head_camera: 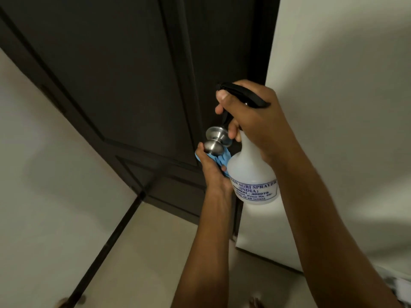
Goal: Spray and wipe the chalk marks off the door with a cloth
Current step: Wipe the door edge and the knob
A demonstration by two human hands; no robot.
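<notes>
A dark brown panelled door (124,70) fills the upper left and middle of the head view. No chalk marks show on it in this dim light. My right hand (251,121) grips the black trigger head of a white spray bottle (253,174), nozzle pointing left toward the door. My left hand (211,167) holds a blue cloth (219,160) bunched under the steel door knob (214,140), fingers touching the knob's lower edge.
A pale wall (344,107) stands right of the door edge, another pale wall (40,163) on the left. Light floor tiles (155,252) lie below, with a dark strip (106,247) running along the floor.
</notes>
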